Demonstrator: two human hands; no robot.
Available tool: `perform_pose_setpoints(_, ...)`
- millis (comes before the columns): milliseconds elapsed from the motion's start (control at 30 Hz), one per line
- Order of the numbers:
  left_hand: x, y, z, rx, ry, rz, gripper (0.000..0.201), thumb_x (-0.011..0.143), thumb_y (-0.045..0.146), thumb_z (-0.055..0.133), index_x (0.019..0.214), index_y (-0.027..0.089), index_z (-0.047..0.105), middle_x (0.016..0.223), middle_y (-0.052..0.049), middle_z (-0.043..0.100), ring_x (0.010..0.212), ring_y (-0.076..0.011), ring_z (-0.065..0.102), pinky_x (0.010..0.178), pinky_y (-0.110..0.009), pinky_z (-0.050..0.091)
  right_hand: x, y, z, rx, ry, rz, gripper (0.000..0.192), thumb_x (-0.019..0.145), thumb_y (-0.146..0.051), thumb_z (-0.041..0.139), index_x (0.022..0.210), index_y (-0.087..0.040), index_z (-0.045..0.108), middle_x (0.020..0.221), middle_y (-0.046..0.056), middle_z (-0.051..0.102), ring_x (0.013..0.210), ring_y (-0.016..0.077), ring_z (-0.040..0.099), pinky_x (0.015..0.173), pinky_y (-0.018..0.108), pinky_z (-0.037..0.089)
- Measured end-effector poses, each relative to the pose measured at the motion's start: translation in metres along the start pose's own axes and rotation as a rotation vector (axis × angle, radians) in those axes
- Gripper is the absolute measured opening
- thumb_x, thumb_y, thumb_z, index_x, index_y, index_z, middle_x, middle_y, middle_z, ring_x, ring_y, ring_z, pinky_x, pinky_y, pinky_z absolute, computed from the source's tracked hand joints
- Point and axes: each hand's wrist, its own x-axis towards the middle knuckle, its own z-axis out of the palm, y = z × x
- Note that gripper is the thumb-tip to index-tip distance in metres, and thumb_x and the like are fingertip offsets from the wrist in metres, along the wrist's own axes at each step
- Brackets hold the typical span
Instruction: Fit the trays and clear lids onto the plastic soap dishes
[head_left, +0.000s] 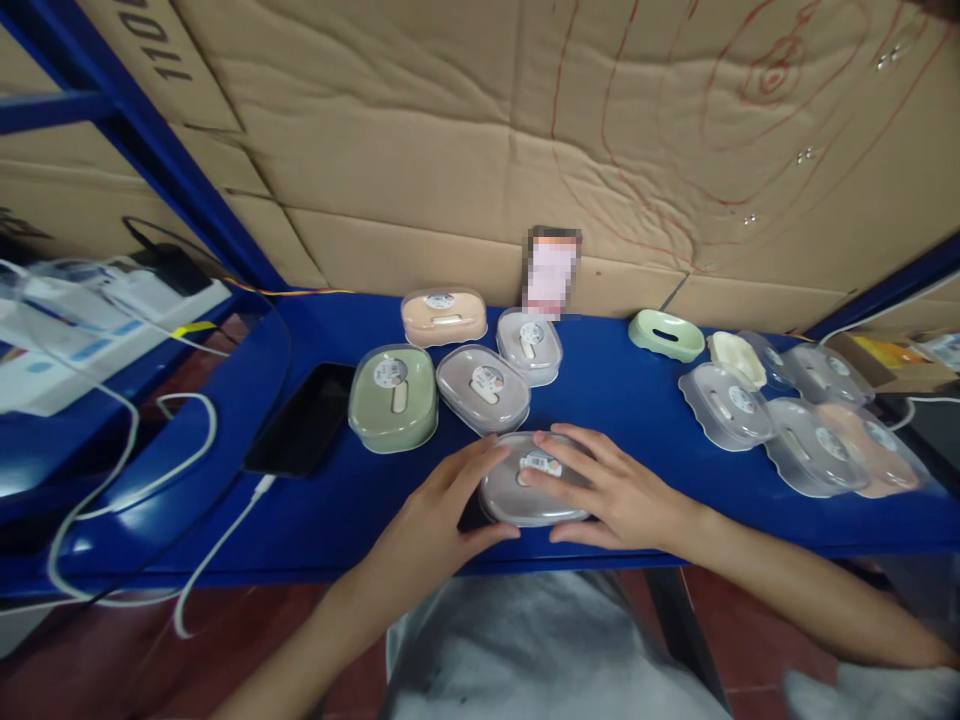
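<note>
Both hands clamp one grey soap box (531, 490) at the blue table's (637, 400) near edge — left hand (431, 525) cupping its left side, right hand (611, 490) fingers spread over the lid. Just past the fingertips — another grey box (483, 388) and a green one (393, 398).

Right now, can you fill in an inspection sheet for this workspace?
Surface: blue table, mostly covered at the back.
Job's things: grey soap box at the near edge, clear lid on.
Clutter: closed soap boxes behind; loose lids and open dishes at right; black phone at left.
Hands: left hand and right hand press on the grey soap box from both sides.
Cables: white cable runs from the phone off the edge.
Surroundings: cardboard wall, blue frame.
</note>
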Motion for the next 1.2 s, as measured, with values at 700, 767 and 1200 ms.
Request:
perform_pose_setpoints(700, -0.003, 0.008, -0.003, -0.288, 0.439, -0.011, 0.053, 0.106, 0.025, 0.062, 0.155, 0.033, 0.043, 0.148, -0.013, 0.049, 0.126, -0.0244, 0.066, 0.105, -0.049, 0.065, 0.110, 0.079, -0.027, -0.025, 0.263, 0.236, 0.067, 0.105, -0.062, 0.057, 0.163, -0.029, 0.051, 0.171, 0.010, 0.044, 0.158, 0.0359, 0.040, 0.131, 0.064, 0.032)
perform_pose_setpoints(767, -0.002, 0.009, -0.004, -0.244, 0.401, -0.021, 0.051, 0.105, 0.024, 0.062, 0.153, 0.032, 0.046, 0.145, -0.012, 0.052, 0.125, -0.0245, 0.066, 0.104, -0.048, 0.066, 0.146, 0.098, -0.007, -0.029, 0.207, 0.258, 0.068, 0.104, -0.064, 0.057, 0.161, -0.026, 0.053, 0.169, 0.013, 0.045, 0.158, 0.0348, 0.040, 0.130, 0.063, 0.033)
perform_pose_setpoints(1200, 0.000, 0.014, -0.015, -0.027, 0.215, 0.046, 0.037, 0.107, 0.022, 0.059, 0.143, 0.028, 0.057, 0.138, -0.008, 0.064, 0.125, -0.0212, 0.068, 0.109, -0.038, 0.061, 0.079, 0.138, -0.037, -0.268, 0.086, 0.908, 0.061, 0.111, -0.046, 0.036, 0.158, -0.009, 0.047, 0.161, 0.024, 0.054, 0.151, 0.0378, 0.049, 0.124, 0.057, 0.038)
